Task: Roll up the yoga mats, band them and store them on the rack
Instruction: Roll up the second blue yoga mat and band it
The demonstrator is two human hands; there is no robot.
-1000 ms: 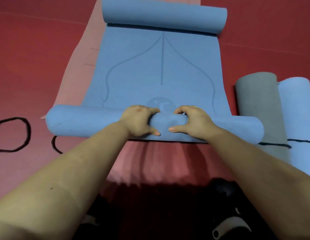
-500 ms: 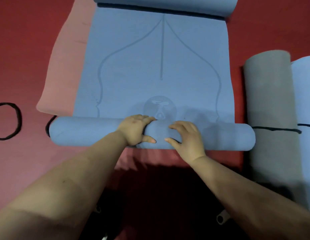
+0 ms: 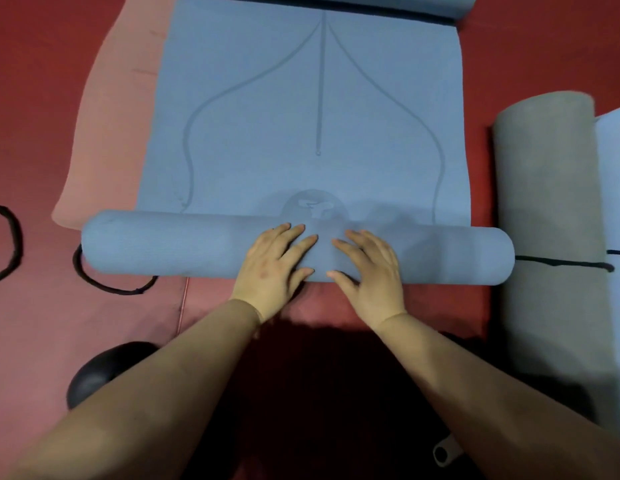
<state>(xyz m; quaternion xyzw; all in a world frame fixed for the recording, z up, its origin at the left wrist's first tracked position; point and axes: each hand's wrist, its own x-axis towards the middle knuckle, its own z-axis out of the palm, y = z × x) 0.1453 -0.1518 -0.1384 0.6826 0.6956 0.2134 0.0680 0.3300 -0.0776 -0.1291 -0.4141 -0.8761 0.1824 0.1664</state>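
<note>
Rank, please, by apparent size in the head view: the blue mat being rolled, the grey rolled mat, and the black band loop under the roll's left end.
1. blue mat
2. grey rolled mat, partly cut off
3. black band loop

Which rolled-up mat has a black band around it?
The grey mat on the right: a black band circles it. The blue roll under both hands has none.

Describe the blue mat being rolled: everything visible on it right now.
The blue mat looks like matte textured foam, printed with darker curved lines, a centre line and a round emblem. Its near end is rolled into a tube lying crosswise; the far end curls up too. It lies on a pink mat. The left hand and right hand press flat on the roll, fingers spread.
</note>
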